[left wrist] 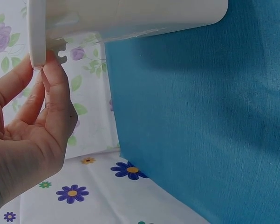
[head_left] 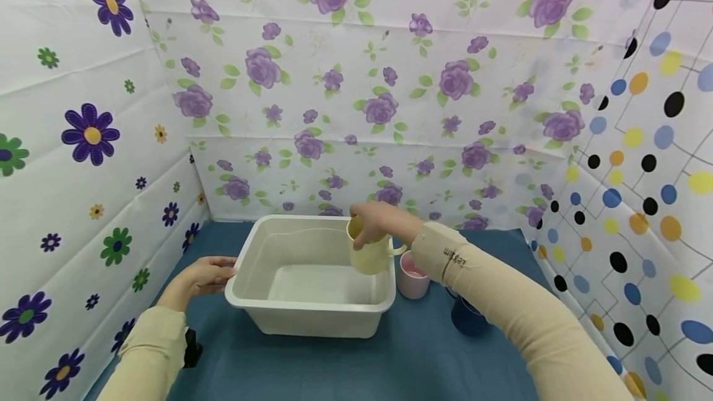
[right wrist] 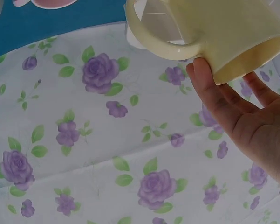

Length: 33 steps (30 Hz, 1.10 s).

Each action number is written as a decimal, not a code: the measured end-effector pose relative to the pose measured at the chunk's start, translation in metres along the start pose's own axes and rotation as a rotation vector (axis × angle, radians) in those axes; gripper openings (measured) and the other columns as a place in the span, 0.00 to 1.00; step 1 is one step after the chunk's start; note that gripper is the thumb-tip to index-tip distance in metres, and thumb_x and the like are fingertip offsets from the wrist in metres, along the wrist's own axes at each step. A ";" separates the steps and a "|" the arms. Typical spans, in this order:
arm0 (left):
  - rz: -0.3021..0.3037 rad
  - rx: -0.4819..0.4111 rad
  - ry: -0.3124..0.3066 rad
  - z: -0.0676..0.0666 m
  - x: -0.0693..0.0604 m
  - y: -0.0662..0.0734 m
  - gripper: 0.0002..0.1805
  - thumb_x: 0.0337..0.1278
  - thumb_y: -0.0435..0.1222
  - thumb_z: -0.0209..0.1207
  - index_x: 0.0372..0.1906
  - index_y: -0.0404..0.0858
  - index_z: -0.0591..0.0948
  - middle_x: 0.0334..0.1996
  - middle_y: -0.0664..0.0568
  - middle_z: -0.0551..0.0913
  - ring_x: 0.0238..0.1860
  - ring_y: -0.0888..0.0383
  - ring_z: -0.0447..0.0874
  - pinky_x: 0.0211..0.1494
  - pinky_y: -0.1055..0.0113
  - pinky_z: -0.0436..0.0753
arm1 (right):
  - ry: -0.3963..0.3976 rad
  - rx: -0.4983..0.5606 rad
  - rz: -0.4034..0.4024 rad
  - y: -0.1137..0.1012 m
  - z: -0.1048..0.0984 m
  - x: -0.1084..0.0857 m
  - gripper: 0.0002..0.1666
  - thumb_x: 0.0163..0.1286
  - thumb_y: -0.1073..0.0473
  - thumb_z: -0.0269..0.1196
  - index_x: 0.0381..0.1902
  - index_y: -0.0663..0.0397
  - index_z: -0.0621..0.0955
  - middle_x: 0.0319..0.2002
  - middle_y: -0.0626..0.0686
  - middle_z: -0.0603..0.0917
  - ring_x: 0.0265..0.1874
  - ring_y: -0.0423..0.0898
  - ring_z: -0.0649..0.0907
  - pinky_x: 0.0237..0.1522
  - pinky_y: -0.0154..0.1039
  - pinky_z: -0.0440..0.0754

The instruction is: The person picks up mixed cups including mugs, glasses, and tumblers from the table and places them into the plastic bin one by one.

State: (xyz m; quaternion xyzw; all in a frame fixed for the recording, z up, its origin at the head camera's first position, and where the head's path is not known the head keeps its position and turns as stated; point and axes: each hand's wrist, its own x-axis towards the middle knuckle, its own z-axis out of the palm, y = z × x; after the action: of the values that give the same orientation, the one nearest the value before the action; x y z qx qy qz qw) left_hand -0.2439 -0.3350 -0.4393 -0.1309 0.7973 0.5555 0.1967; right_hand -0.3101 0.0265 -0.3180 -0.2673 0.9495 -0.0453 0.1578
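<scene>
A pale yellow mug (head_left: 369,257) hangs over the right end of a white plastic basin (head_left: 309,306). My right hand (head_left: 381,223) grips the mug by its rim from above, and the mug's handle points right. In the right wrist view, the fingers hold the rim of the mug (right wrist: 233,32). My left hand (head_left: 207,275) pinches the left rim of the basin. The left wrist view shows thumb and fingers of that hand (left wrist: 42,107) on either side of the basin's rim (left wrist: 36,32).
A pink mug (head_left: 413,280) stands just right of the basin. Farther right is a dark blue mug (head_left: 469,317), partly hidden by the right sleeve. Blue cloth covers the table (head_left: 334,367). Patterned curtains (head_left: 356,91) enclose the back and both sides.
</scene>
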 end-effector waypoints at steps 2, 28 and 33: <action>0.000 -0.007 0.004 0.001 0.000 0.000 0.31 0.62 0.34 0.57 0.66 0.24 0.60 0.32 0.56 0.82 0.31 0.63 0.81 0.38 0.67 0.82 | -0.001 -0.002 -0.011 -0.002 0.002 0.002 0.38 0.52 0.49 0.72 0.59 0.53 0.71 0.48 0.54 0.80 0.44 0.49 0.78 0.47 0.42 0.77; -0.002 -0.026 -0.014 0.002 0.004 0.004 0.32 0.62 0.33 0.57 0.66 0.25 0.60 0.33 0.55 0.82 0.32 0.62 0.80 0.39 0.67 0.82 | -0.006 -0.011 -0.067 -0.042 0.036 0.053 0.37 0.53 0.47 0.71 0.58 0.52 0.73 0.49 0.51 0.80 0.44 0.46 0.78 0.45 0.36 0.76; -0.016 -0.011 -0.002 0.000 0.001 0.002 0.31 0.61 0.33 0.58 0.66 0.25 0.61 0.34 0.54 0.82 0.33 0.62 0.81 0.40 0.65 0.83 | -0.002 -0.027 -0.128 -0.052 0.047 0.064 0.36 0.51 0.48 0.72 0.56 0.52 0.74 0.47 0.50 0.81 0.42 0.44 0.78 0.43 0.34 0.76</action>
State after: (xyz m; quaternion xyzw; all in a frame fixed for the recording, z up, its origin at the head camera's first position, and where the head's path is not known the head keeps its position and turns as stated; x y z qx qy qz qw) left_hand -0.2460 -0.3344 -0.4377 -0.1376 0.7929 0.5585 0.2011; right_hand -0.3209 -0.0514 -0.3713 -0.3295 0.9309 -0.0423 0.1520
